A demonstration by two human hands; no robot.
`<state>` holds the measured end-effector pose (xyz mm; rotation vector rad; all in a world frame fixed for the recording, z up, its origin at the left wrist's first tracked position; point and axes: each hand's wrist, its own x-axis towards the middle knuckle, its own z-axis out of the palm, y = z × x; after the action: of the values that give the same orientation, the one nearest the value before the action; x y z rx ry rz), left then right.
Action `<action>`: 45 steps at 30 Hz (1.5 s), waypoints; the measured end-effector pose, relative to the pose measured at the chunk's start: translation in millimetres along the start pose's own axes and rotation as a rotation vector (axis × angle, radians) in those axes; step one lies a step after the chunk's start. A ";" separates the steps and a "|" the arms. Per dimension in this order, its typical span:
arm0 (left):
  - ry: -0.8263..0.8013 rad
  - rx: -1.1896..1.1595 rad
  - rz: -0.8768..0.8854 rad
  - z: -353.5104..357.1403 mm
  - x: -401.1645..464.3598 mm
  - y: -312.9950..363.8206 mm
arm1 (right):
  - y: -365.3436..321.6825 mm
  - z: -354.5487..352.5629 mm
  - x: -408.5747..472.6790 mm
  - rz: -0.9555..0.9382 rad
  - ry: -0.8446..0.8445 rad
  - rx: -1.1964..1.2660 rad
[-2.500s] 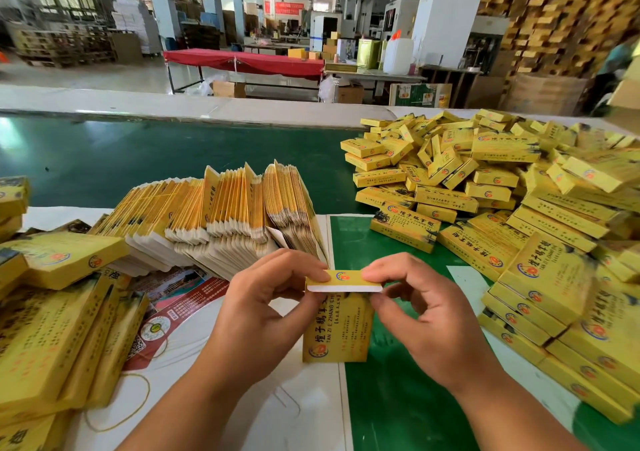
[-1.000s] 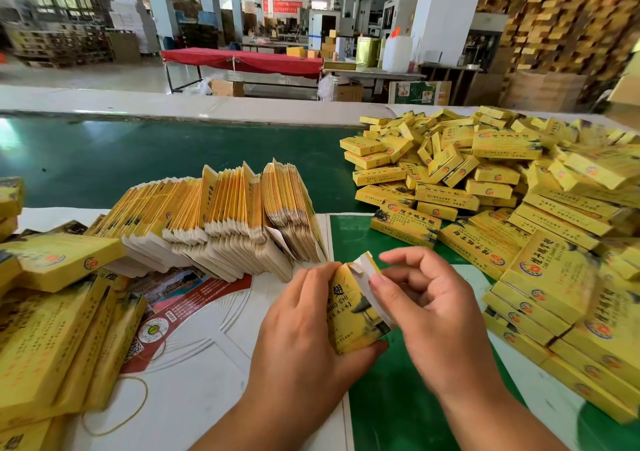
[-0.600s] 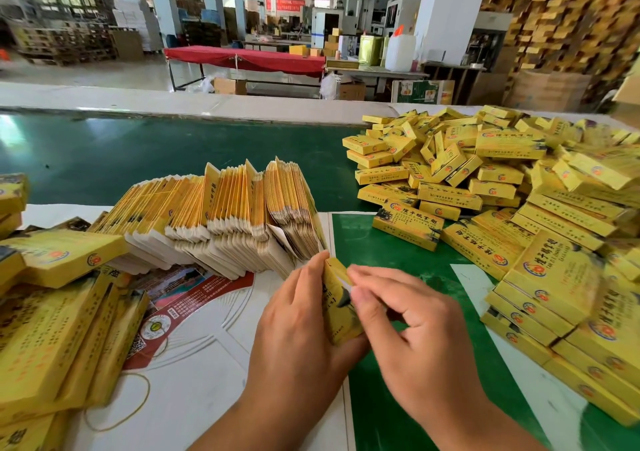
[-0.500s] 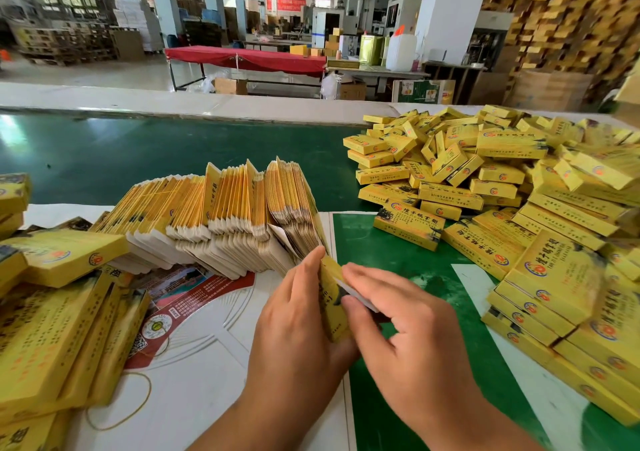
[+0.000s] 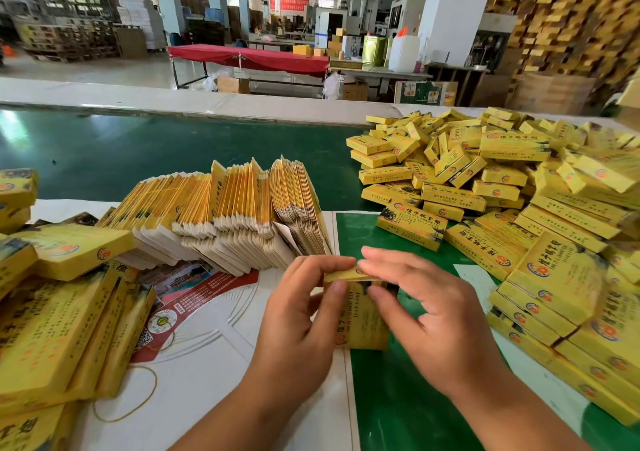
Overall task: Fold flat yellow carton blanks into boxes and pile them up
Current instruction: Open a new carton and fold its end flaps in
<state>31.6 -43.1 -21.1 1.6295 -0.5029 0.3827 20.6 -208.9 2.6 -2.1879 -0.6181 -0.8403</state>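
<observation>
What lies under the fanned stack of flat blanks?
The flat blanks rest on white sheet and a red printed leaflet. What lies beneath the stack's middle is covered.

left hand [image 5: 298, 326]: bare, no glove, no ring
right hand [image 5: 440, 326]: bare, no glove, no ring
forearms: bare, no sleeve in view
wrists: no watch or band

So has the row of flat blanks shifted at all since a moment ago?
No. The row of flat blanks sits where it was beside the green mat.
</observation>
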 end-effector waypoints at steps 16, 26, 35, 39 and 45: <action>0.131 -0.197 -0.122 -11.2 8.1 -2.5 | 14.9 -0.1 -6.6 0.468 -0.223 0.333; 0.078 -0.201 -0.216 -10.5 9.3 -12.2 | -4.6 -22.1 1.8 0.451 -0.065 0.284; -0.063 -0.153 -0.192 -7.6 3.7 -19.1 | -8.3 -164.7 -50.8 0.613 0.460 0.233; -0.145 -0.043 -0.137 -10.0 4.3 -38.0 | 37.2 -221.1 -105.5 0.882 0.748 0.049; -0.206 -0.019 -0.239 -21.0 6.4 -57.8 | 80.8 -240.2 -157.3 1.282 0.603 -0.185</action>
<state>68.5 -18.4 -64.0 1.6967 -0.4569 0.0316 -126.1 -467.9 -15.3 -1.7775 1.0909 -0.7233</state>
